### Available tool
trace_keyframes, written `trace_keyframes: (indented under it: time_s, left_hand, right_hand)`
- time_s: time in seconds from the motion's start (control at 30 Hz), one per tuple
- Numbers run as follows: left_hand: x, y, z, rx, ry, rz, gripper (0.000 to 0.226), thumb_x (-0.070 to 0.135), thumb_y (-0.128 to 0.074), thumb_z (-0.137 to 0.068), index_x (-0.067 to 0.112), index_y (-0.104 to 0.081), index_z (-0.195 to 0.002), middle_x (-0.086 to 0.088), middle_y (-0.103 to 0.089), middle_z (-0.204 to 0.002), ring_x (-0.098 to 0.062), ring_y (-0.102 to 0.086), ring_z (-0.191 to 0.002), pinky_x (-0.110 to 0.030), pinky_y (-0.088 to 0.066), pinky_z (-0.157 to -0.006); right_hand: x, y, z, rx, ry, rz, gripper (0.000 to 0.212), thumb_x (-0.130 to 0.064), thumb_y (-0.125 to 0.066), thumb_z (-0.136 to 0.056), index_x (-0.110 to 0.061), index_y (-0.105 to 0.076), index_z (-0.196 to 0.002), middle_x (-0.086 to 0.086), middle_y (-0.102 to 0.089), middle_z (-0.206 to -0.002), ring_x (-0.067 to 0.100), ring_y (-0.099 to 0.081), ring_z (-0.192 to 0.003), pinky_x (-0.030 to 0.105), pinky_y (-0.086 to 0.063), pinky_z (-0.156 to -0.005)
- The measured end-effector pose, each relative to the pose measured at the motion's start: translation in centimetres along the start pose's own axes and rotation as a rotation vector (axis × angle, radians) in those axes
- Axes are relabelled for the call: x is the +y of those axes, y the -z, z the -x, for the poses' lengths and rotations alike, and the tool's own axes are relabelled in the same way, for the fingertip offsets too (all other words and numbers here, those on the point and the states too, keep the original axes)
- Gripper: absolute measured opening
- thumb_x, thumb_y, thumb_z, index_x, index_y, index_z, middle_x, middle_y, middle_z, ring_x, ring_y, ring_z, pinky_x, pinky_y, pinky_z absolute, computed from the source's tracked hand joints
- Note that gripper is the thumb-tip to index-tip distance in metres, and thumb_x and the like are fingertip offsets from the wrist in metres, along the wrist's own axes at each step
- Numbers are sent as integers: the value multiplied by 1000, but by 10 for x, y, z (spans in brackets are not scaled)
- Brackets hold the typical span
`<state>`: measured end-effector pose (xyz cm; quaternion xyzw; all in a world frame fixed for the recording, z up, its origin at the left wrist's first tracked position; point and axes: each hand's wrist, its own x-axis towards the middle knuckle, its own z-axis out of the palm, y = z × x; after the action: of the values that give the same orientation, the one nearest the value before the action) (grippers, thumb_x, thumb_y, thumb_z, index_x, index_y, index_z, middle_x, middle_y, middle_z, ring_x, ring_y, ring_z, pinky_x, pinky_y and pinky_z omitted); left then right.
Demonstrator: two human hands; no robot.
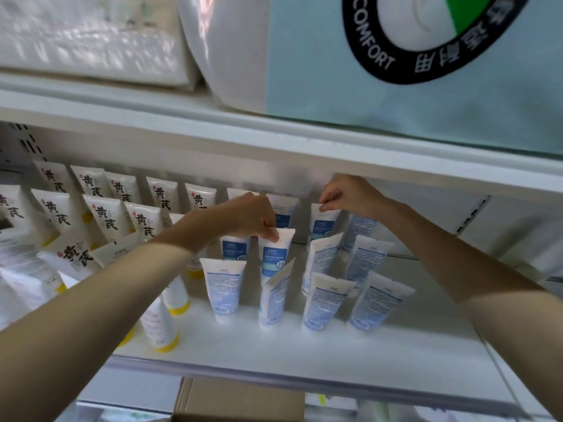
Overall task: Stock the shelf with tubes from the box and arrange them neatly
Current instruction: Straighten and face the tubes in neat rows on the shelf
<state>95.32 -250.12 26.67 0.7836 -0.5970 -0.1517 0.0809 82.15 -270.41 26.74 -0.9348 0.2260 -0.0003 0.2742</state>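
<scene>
I see my left hand (243, 216) pinching the flat crimped end of a smooth white plastic tube with a blue label (275, 254), which stands cap-down mid-shelf. My right hand (350, 194) pinches the crimp of a second blue-labelled tube (323, 223) farther back. Matching tubes (224, 290) stand in rows around them on the matte white shelf (304, 348). Yellow-capped white tubes (106, 214) fill the left. A brown cardboard box (237, 400) sits below.

You have 1 pale blue pack (396, 117) overhead, black ring printed COMFORT. Just left of it, 1 white wrapped bundle (225, 56); further left, clear-wrapped white packs (91, 41), blurred.
</scene>
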Motion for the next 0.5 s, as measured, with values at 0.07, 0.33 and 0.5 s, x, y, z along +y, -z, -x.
trace_keyframes:
  time_s: [0.07,0.33,0.5]
  left_hand:
    - [0,0,1,8,-1,10,27,33,-61,-88,11,-71,-101,-5,-69,-96,-16,-56,-77,-23,-37,-69]
    - [0,-1,4,23,-10,12,27,32,-61,-89,10,-71,-100,-7,-70,-97,-18,-59,-80,-23,-37,-70]
    - [1,-2,4,23,-7,14,28,32,-62,-88,10,-71,-102,-7,-70,-100,-16,-59,-78,-21,-37,-68]
  right_hand:
    - [3,-1,-2,13,-16,-4,8,-20,-67,-85,-26,-64,-81,-43,-57,-64,-1,-54,-80,30,-39,-90]
    - [1,-1,3,74,-60,-102,9,-15,-67,-85,-10,-67,-93,-16,-59,-80,13,-56,-90,25,-38,-88]
    - [2,-3,1,108,-56,-67,6,-17,-69,-84,-16,-66,-88,-19,-58,-78,12,-57,-91,27,-42,-90]
